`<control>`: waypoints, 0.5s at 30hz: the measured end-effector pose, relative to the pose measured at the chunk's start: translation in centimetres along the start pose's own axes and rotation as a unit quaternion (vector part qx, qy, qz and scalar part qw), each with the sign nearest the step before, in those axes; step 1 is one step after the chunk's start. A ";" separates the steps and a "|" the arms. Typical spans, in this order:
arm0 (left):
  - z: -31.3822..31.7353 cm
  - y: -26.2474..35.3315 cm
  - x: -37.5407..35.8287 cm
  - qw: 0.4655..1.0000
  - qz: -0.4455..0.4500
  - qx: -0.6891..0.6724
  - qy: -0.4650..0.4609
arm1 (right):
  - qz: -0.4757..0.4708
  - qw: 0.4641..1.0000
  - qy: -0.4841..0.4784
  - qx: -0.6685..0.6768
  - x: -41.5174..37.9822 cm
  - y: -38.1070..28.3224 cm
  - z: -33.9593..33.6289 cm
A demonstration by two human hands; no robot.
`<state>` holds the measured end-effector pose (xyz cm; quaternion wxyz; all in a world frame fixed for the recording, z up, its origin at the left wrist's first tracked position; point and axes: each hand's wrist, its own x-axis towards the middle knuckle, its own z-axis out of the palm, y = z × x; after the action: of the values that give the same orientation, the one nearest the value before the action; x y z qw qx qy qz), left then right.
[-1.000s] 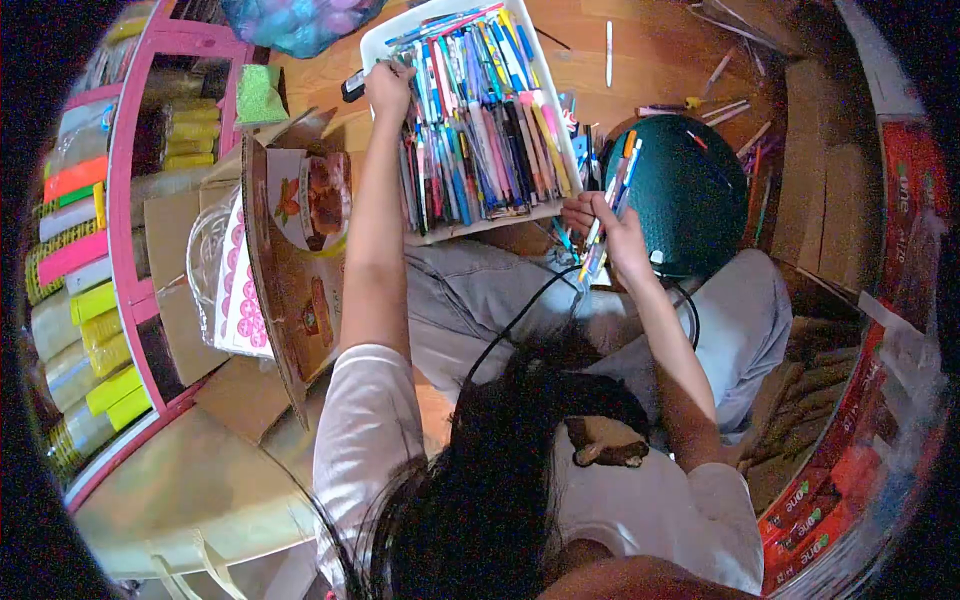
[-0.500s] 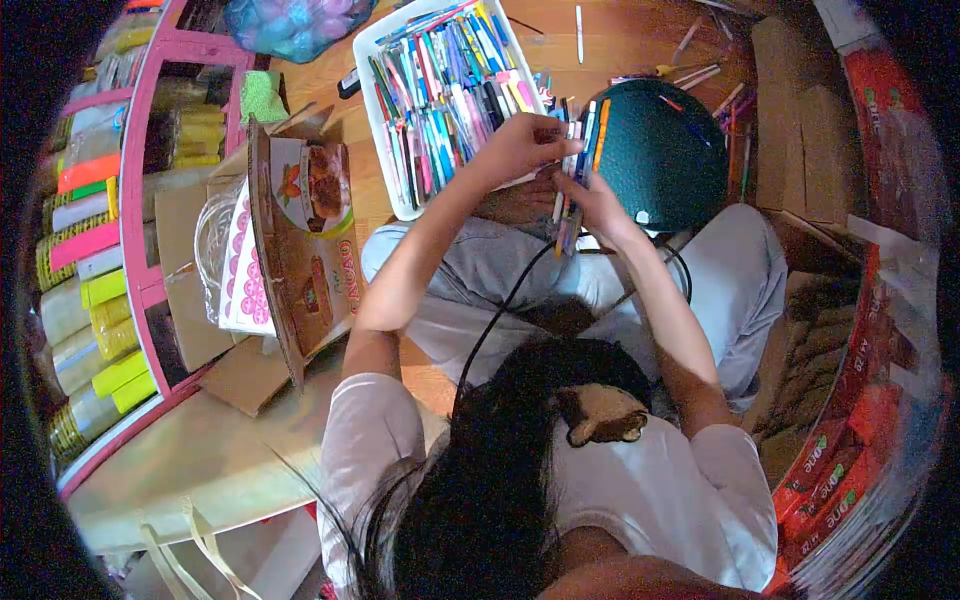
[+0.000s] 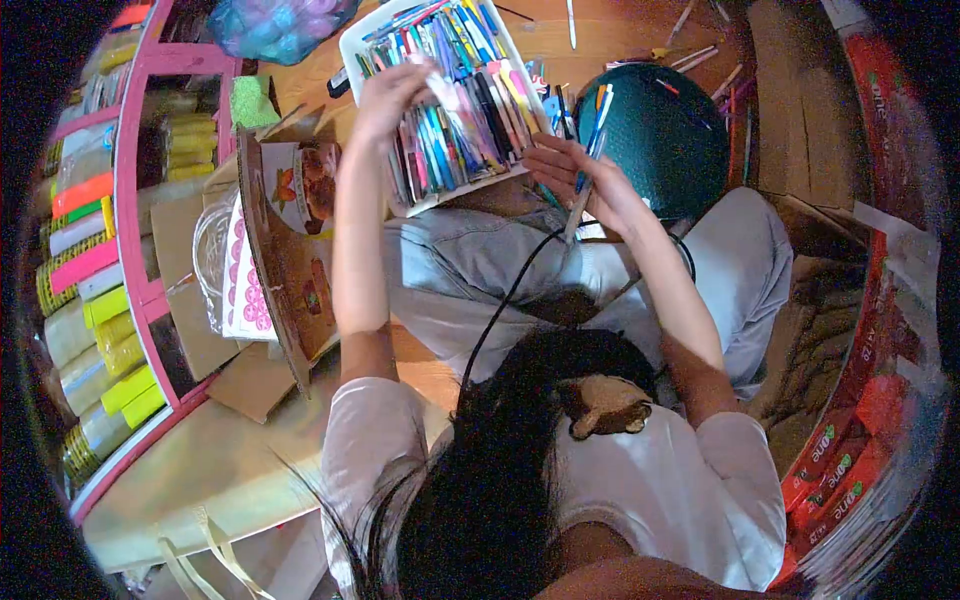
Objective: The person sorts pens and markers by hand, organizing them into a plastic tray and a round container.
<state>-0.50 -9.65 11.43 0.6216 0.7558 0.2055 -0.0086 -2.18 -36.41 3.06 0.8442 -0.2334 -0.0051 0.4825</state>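
A white bin full of pens and markers stands on the floor. Over its left part is my left hand, fingers pinched together beside a whitish, motion-blurred object that I cannot make out. Near the bin's lower right corner, my right hand holds several pens upright between thumb and palm, its other fingers stretched toward the bin. Just right of these pens sits a dark green round object.
Loose pens lie on the wooden floor. A cardboard box and pink shelf stand left, with a bag of colorful items above. A black cable crosses the lap. More cardboard is at right.
My left hand has left the pens by my right hand and moved left over the bin. My right hand's fingers have spread, and fewer pens show in it.
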 end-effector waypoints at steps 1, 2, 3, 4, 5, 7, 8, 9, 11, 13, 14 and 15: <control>-1.6 -0.8 1.1 0.999 -0.007 -0.026 0.021 | 0.001 0.999 -0.005 0.035 0.1 0.0 -0.2; -3.2 -1.7 1.9 0.998 -0.014 -0.053 0.043 | 0.003 0.997 -0.010 0.071 0.2 0.0 -0.3; -4.2 -1.1 2.0 0.998 -0.028 -0.033 0.041 | 0.003 0.998 -0.003 0.068 0.3 0.0 -0.3; -6.3 -2.5 3.3 0.999 -0.013 -0.025 0.030 | 0.003 0.998 0.003 0.065 0.4 -0.1 -0.3; -7.8 -3.7 4.5 0.998 -0.022 -0.021 0.063 | 0.004 0.998 0.009 0.062 0.4 -0.2 -0.3; -9.0 -4.9 6.4 0.995 -0.029 0.008 0.100 | 0.000 0.998 0.016 0.061 0.5 0.1 -0.8; -9.7 -5.1 7.2 0.993 -0.027 0.033 0.107 | 0.000 0.998 0.015 0.060 0.8 0.2 -1.0; -10.4 -5.1 7.7 0.991 -0.025 0.058 0.115 | -0.004 0.998 0.012 0.054 1.0 0.3 -0.9; -11.0 -5.2 9.2 0.983 -0.021 0.121 0.139 | -0.014 0.999 0.008 0.043 1.0 0.4 -0.7; -12.7 -8.0 12.7 0.979 0.007 0.143 0.143 | -0.007 0.999 0.032 0.033 1.0 0.2 -0.4; -13.6 -9.7 14.6 0.978 0.022 0.147 0.149 | -0.004 0.999 0.046 0.028 1.0 0.2 -0.3; -13.5 -9.6 15.0 0.976 0.037 0.151 0.154 | -0.009 0.998 0.047 0.037 1.1 0.2 -0.4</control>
<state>6.88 9.00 1.45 0.4609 0.8405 0.2671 0.0994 -1.69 -35.56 2.37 0.8558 -0.2247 0.0504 0.4632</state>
